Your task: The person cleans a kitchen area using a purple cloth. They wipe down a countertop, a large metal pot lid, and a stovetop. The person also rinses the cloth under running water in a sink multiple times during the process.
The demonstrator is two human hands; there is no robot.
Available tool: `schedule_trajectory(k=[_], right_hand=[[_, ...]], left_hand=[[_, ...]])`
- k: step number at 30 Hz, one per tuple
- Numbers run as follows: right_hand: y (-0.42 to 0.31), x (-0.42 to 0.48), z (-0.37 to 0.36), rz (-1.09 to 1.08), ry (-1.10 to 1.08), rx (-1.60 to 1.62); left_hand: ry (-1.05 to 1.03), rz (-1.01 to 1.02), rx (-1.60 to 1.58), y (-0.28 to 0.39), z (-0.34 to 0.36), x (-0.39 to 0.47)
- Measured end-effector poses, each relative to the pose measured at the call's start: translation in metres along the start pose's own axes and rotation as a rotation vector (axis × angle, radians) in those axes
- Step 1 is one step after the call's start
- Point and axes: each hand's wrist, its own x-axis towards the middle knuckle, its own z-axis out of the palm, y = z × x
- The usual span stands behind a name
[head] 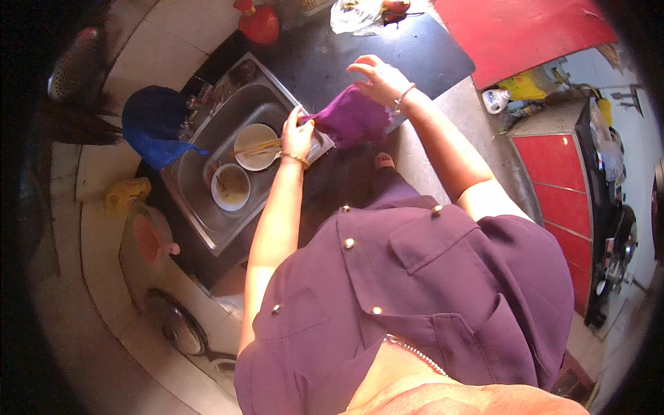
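A purple cloth (pixel 350 116) spreads between my two hands, above the sink's right corner. One gathered corner is pinched in the fingers of my left hand (pixel 298 136). Thin wooden chopsticks (pixel 257 148) reach from beside that hand over a white bowl (pixel 254 137); whether the hand grips them is unclear. My right hand (pixel 381 80) is at the cloth's upper edge, some fingers curled and apart; its grip on the cloth cannot be made out. Another white bowl (pixel 231 188), with cloudy liquid, sits beside the first in the steel sink (pixel 199 228).
A blue cloth (pixel 155 127) hangs over the sink's far left edge. On the dark counter (pixel 311 57) are a red bottle (pixel 259 25) and a clear plastic bag (pixel 353 18). A red panel (pixel 524 36) is at the upper right. Red-fronted cabinets (pixel 552 181) stand to the right.
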Motion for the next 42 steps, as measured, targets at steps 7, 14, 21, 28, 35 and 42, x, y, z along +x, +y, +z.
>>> schedule_trajectory(k=[7,14,21,28,35,42], right_hand=[[0.072,-0.066,0.104,-0.174,-0.21,-0.278],[0.097,0.07,0.129,-0.256,-0.208,-0.335],[0.116,0.197,0.178,-0.221,-0.1,-0.359],[0.121,0.134,0.146,-0.282,-0.096,-0.276],[0.137,-0.074,0.042,0.02,-0.331,-0.277],[0.135,0.024,0.083,0.096,-0.185,-0.204]], left_hand=[[-0.492,0.353,1.212,-0.008,0.102,-0.022],[-0.394,-0.006,1.322,0.008,0.087,0.094],[-0.267,-0.084,1.306,-0.002,0.046,0.225],[-0.373,0.037,1.396,-0.001,0.074,0.164],[-0.758,0.357,1.097,0.02,0.172,0.014],[-0.554,0.243,1.26,0.014,0.145,0.113]])
